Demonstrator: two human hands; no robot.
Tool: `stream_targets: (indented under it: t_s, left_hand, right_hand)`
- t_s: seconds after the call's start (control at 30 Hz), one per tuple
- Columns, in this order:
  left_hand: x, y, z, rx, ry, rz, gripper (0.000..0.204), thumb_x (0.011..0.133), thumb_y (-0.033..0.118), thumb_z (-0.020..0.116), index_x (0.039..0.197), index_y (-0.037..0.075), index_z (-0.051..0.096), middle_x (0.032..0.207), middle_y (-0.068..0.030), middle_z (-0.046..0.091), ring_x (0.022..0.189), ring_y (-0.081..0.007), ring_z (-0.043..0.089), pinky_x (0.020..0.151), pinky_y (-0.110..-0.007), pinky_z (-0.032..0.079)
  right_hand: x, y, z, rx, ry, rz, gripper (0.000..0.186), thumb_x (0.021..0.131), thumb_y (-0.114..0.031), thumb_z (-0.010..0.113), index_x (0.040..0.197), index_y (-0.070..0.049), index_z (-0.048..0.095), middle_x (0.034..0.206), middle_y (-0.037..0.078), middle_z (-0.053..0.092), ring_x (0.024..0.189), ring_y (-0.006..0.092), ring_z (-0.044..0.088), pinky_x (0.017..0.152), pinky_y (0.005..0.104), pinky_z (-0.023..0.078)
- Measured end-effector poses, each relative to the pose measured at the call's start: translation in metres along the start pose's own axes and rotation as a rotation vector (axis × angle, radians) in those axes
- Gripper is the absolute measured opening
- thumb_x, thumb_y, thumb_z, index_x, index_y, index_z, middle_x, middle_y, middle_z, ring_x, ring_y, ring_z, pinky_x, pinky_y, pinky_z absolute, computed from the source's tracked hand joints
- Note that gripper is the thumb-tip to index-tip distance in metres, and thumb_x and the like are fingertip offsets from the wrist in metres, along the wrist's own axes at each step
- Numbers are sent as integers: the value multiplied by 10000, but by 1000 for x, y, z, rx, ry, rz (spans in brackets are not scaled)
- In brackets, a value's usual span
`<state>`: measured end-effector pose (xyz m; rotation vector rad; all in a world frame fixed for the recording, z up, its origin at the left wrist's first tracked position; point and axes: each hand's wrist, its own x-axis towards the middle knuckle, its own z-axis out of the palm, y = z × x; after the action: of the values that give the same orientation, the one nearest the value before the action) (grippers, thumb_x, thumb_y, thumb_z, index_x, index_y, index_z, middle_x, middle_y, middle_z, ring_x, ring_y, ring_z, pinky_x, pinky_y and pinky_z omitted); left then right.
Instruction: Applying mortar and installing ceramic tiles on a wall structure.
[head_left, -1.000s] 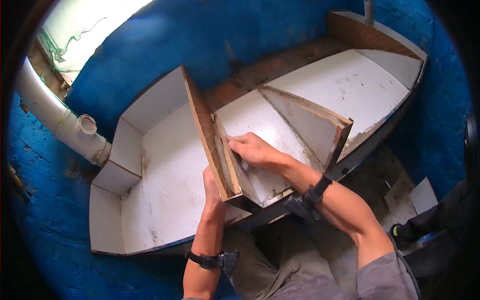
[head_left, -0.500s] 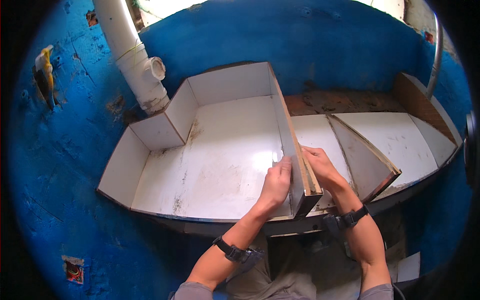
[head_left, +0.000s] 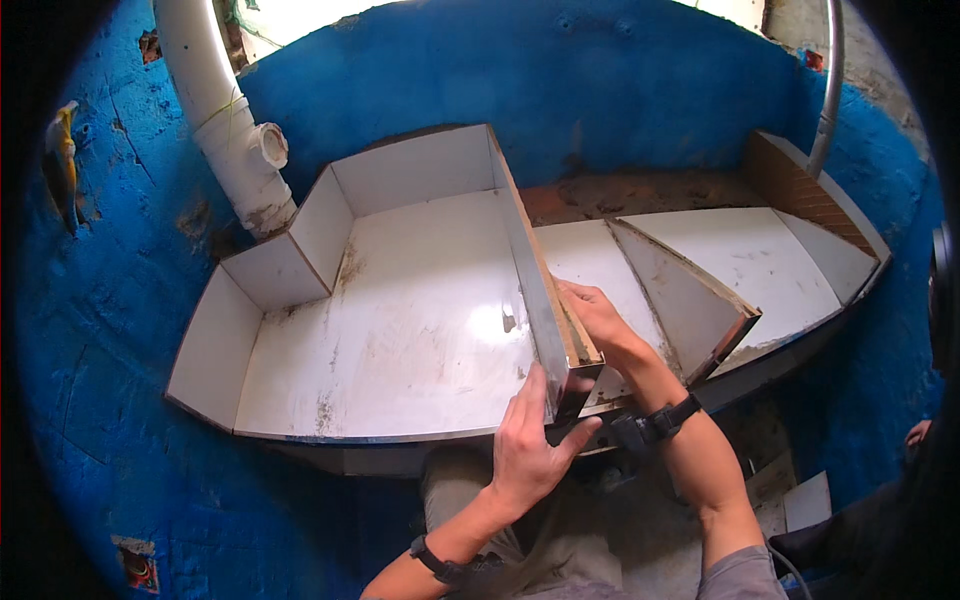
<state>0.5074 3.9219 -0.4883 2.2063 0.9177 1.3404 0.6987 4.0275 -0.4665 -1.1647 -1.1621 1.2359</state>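
A white-panelled box structure has an upright divider with brown top edges, doubled at its near end. My left hand is open at that near end, its straightened fingers against the divider's lower left face and its thumb stretched rightward below the end cap. My right hand grips the divider from the right, higher up; its fingertips are partly hidden behind the panel. Farther right stands a slanted triangular partition with a dark end strip.
A white pipe with a side outlet runs down at upper left. Blue walls surround the structure. A metal pipe rises at right. Loose boards lie low at right. Another person's hand shows at the right rim.
My left hand has moved down to the divider's near end, its fingers straighter and thumb spread. My right hand stays on the panel. The view has swung, then shifted slightly.
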Motion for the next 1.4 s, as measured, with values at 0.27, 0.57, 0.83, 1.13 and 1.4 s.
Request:
stream_targets:
  t_s: [0.27, 0.57, 0.83, 1.13, 1.4]
  left_hand:
    - [2, -11, 17, 117, 128, 136, 518, 879, 156, 820, 1244, -147, 612, 914, -156, 729, 763, -326, 705, 694, -394, 575]
    - [6, -10, 17, 179, 206, 210, 382, 835, 128, 850, 1110, -76, 681, 830, -102, 715, 653, -270, 674, 607, -356, 547]
    - [33, 1, -31, 5, 21, 80, 765, 759, 184, 930, 1396, 32, 534, 1179, -131, 620, 930, -218, 681, 662, -310, 595]
    - [110, 28, -55, 107, -173, 485, 577, 807, 236, 920, 1286, 13, 687, 1414, -206, 583, 884, -192, 709, 675, -301, 618]
    - [111, 22, -49, 45, -270, 482, 362, 797, 66, 886, 1113, -22, 733, 1101, -172, 711, 856, -239, 764, 688, -319, 652]
  right_hand:
    - [3, 3, -3, -27, -33, 21, 510, 1136, -331, 450, 1482, 25, 567, 1260, 65, 674, 1116, 119, 577, 1006, 281, 480]
    - [1, 5, 0, -41, -14, -60, 481, 1129, -308, 450, 1392, 55, 623, 1231, 72, 704, 1135, 147, 604, 1042, 303, 469]
    - [-57, 16, -14, -426, 81, -309, 416, 968, -190, 608, 1296, 61, 656, 1160, 258, 722, 1082, 360, 692, 957, 394, 535]
    - [-121, 19, -21, -866, -149, -575, 659, 785, -213, 860, 1367, -11, 627, 1428, 170, 621, 1414, 361, 498, 1177, 490, 363]
    - [-120, 24, -15, -952, -69, -614, 416, 788, -229, 853, 1142, -46, 731, 1314, 118, 686, 1356, 342, 555, 1128, 463, 407]
